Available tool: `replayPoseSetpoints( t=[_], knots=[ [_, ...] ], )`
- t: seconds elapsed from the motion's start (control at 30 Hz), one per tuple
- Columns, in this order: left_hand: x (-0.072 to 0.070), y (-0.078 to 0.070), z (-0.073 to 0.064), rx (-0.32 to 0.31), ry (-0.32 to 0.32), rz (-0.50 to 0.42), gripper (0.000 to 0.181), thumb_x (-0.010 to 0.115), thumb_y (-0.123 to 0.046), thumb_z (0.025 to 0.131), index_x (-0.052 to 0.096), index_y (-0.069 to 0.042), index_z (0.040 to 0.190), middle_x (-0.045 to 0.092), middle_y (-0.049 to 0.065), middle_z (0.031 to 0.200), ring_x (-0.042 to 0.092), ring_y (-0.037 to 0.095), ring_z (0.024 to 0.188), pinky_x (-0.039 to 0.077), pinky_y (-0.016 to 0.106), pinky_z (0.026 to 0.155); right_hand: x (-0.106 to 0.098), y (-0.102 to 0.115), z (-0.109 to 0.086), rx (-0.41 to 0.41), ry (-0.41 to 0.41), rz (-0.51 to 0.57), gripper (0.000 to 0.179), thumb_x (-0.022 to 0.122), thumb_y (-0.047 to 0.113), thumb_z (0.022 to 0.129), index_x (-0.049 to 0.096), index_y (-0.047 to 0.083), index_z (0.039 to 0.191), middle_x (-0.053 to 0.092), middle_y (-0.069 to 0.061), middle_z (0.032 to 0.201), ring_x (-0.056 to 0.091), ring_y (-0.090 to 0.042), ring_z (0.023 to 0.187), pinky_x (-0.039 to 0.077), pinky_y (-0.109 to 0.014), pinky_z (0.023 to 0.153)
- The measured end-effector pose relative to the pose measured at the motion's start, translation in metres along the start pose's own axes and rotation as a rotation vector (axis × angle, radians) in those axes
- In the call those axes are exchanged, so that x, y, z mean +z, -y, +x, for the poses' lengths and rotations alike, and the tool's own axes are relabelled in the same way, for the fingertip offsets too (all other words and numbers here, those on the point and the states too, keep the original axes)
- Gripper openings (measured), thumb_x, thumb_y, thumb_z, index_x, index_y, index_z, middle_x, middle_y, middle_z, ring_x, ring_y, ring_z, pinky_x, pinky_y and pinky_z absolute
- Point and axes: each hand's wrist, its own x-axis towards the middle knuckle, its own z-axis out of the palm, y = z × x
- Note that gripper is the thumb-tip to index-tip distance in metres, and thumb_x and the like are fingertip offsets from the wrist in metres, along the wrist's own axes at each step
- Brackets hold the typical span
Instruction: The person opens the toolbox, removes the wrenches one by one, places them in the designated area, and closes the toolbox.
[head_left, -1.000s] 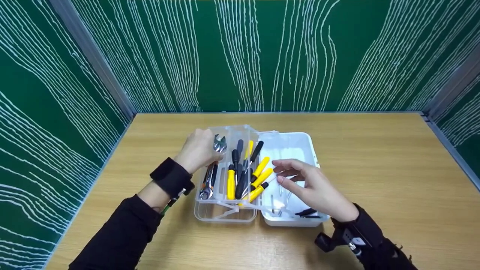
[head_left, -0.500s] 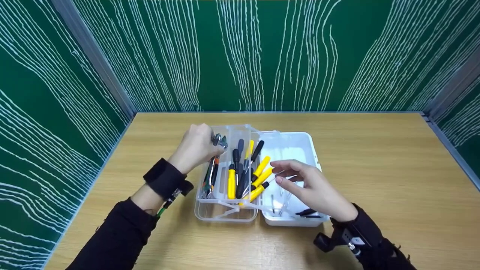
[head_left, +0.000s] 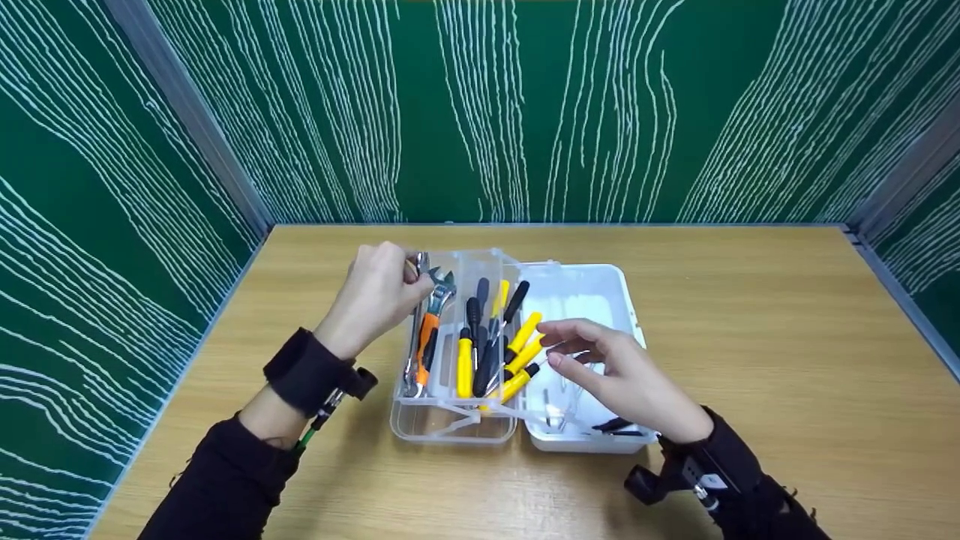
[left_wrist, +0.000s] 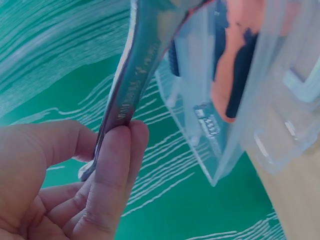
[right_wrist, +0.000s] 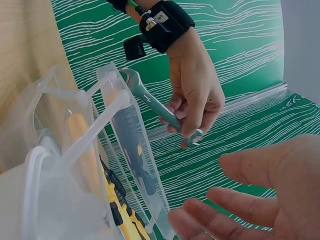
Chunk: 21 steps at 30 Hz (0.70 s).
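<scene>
My left hand (head_left: 373, 296) pinches a silver wrench (right_wrist: 156, 103) near one end, between thumb and fingers. In the right wrist view the wrench slants over the edge of the toolbox's clear tray (head_left: 442, 401). Beside it in that tray lies an adjustable wrench (head_left: 427, 334) with an orange and black handle. My right hand (head_left: 622, 375) hovers over the white toolbox base (head_left: 619, 289), its fingers relaxed and loosely bent. Its fingertips are close to the yellow-handled screwdrivers (head_left: 525, 352).
Several black-handled screwdrivers (head_left: 516, 301) share the tray with the yellow ones. Small dark tools (head_left: 615, 425) lie in the near end of the base. Clear hinge arms (head_left: 457, 424) link the tray to the box. A green panel (head_left: 555, 112) stands behind the table (head_left: 750, 337).
My left hand has drawn back to the left with the wrench, uncovering the adjustable wrench's head and orange handle. The right hand has hardly moved.
</scene>
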Motion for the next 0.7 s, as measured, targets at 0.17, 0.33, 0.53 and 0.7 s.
replayPoseSetpoints(
  t=[0.17, 0.33, 0.53, 0.7],
  knots=[
    [-0.004, -0.003, -0.006, 0.093, -0.086, -0.053, 0.010, 0.064, -0.003, 0.094, 0.073, -0.002, 0.091, 0.058, 0.000, 0.062, 0.052, 0.012, 0.055, 0.039, 0.022, 0.052, 0.001, 0.002, 0.002, -0.004, 0.021, 0.057, 0.042, 0.068, 0.026, 0.107, 0.063, 0.005, 0.143, 0.073, -0.011, 0.133, 0.071, -0.021, 0.116, 0.058, -0.024, 0.099],
    [-0.007, -0.011, -0.012, 0.120, -0.137, -0.144, 0.010, 0.069, -0.006, 0.097, 0.078, -0.003, 0.100, 0.076, 0.008, 0.078, 0.066, 0.016, 0.068, 0.053, 0.024, 0.063, 0.002, 0.005, 0.004, -0.022, 0.032, 0.102, 0.041, 0.068, 0.025, 0.107, 0.063, 0.004, 0.142, 0.072, -0.013, 0.135, 0.071, -0.022, 0.116, 0.059, -0.024, 0.098],
    [-0.008, -0.020, -0.020, 0.139, -0.160, -0.291, 0.008, 0.072, -0.008, 0.099, 0.075, -0.005, 0.105, 0.077, 0.005, 0.077, 0.069, 0.018, 0.067, 0.054, 0.021, 0.063, 0.004, 0.009, 0.004, -0.039, 0.048, 0.156, 0.040, 0.067, 0.024, 0.108, 0.063, 0.002, 0.140, 0.072, -0.015, 0.134, 0.071, -0.024, 0.116, 0.059, -0.023, 0.099],
    [-0.004, -0.024, -0.026, 0.153, -0.153, -0.447, 0.007, 0.072, -0.008, 0.100, 0.073, -0.005, 0.107, 0.076, 0.007, 0.077, 0.072, 0.022, 0.063, 0.060, 0.027, 0.057, 0.007, 0.012, 0.004, -0.050, 0.064, 0.201, 0.039, 0.067, 0.022, 0.108, 0.063, 0.002, 0.140, 0.072, -0.015, 0.134, 0.072, -0.027, 0.117, 0.059, -0.022, 0.100]
  ],
)
